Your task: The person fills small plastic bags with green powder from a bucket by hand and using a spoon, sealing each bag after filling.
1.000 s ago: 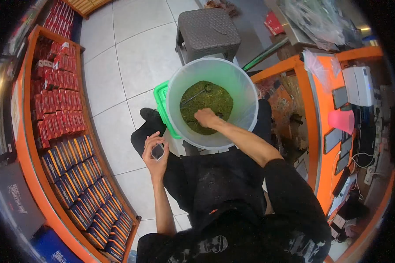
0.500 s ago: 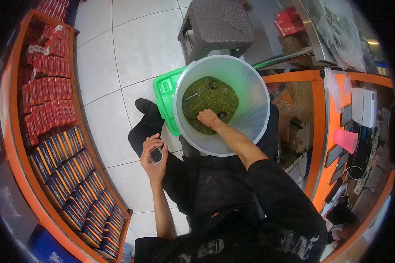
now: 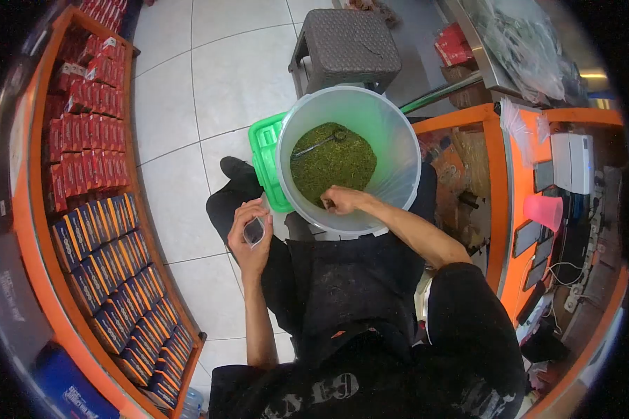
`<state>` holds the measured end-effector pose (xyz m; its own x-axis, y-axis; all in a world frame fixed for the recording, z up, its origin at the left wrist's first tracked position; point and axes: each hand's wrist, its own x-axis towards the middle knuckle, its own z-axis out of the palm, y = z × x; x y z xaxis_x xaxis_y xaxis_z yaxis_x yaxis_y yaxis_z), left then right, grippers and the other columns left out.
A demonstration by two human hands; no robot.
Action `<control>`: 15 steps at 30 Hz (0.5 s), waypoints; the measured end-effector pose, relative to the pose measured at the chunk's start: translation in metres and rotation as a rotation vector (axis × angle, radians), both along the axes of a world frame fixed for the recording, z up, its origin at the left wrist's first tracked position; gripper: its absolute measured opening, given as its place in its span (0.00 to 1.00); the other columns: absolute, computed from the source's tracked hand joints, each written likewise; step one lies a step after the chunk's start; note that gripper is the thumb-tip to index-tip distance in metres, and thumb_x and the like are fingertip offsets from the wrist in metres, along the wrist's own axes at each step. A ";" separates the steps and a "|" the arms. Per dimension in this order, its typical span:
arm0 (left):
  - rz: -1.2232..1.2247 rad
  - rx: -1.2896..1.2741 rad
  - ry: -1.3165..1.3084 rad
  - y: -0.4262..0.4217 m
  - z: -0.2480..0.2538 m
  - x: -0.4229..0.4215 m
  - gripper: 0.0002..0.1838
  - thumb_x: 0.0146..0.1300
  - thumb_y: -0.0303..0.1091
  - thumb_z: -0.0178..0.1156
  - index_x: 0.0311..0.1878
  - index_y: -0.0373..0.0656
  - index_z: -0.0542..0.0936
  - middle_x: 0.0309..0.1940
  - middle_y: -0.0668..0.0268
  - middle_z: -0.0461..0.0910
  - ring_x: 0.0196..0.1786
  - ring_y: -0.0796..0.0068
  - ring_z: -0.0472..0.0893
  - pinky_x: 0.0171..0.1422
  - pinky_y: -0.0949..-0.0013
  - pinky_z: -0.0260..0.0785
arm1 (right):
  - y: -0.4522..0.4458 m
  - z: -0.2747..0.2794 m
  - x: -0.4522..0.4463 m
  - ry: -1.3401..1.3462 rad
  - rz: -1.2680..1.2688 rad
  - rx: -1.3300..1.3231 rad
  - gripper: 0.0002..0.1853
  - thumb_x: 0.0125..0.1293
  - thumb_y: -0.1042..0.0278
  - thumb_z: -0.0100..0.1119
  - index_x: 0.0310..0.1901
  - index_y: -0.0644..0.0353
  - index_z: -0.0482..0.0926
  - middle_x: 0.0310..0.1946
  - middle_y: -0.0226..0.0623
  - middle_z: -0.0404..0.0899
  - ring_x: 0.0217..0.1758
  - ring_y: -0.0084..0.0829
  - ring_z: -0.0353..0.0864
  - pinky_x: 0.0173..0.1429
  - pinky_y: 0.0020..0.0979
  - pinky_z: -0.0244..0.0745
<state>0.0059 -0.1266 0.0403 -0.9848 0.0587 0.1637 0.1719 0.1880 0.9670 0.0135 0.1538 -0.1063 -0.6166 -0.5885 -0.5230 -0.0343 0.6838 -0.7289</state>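
My left hand [image 3: 248, 234] grips a small clear plastic bag [image 3: 254, 232], its mouth spread and facing up, left of the bucket. A large translucent white bucket [image 3: 396, 167] stands in front of me, part filled with dry, chopped green herb [image 3: 335, 171]. A long-handled spoon [image 3: 318, 144] lies on the herb. Inside the bucket's near side, my right hand [image 3: 342, 200] has its fingers curled together just over the herb. Whatever is in those fingers, if anything, is hidden.
A green plastic lid [image 3: 265, 157] is partly behind the bucket's left side. Beyond stands a grey stool [image 3: 349, 49]. Shelves at left hold red packs [image 3: 84, 133] and dark blue boxes [image 3: 112, 265]. An orange counter [image 3: 514, 237] at right bears a pink cup [image 3: 542, 211].
My right hand has drawn back from the middle of the herb toward the bucket's near wall. My left hand still holds the bag, slightly shifted in view.
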 end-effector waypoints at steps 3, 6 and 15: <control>-0.002 0.020 0.003 0.002 0.012 0.010 0.10 0.56 0.17 0.68 0.39 0.39 0.80 0.38 0.62 0.84 0.54 0.59 0.82 0.69 0.53 0.66 | 0.029 0.016 -0.001 -0.201 -0.115 -0.051 0.07 0.62 0.72 0.66 0.39 0.66 0.81 0.32 0.45 0.86 0.38 0.38 0.88 0.43 0.37 0.80; -0.015 -0.014 0.040 0.005 0.022 0.019 0.10 0.56 0.17 0.68 0.39 0.39 0.80 0.38 0.62 0.84 0.54 0.60 0.82 0.69 0.53 0.66 | 0.059 0.047 -0.009 -0.395 -0.291 -0.106 0.09 0.69 0.69 0.64 0.37 0.69 0.81 0.36 0.45 0.87 0.39 0.32 0.90 0.46 0.31 0.84; -0.124 -0.031 0.107 0.034 0.059 0.040 0.08 0.59 0.17 0.66 0.41 0.38 0.80 0.40 0.62 0.84 0.56 0.64 0.81 0.63 0.62 0.70 | 0.089 0.079 0.010 -0.273 -1.026 -0.641 0.14 0.72 0.62 0.63 0.42 0.67 0.75 0.35 0.45 0.85 0.38 0.32 0.88 0.45 0.26 0.84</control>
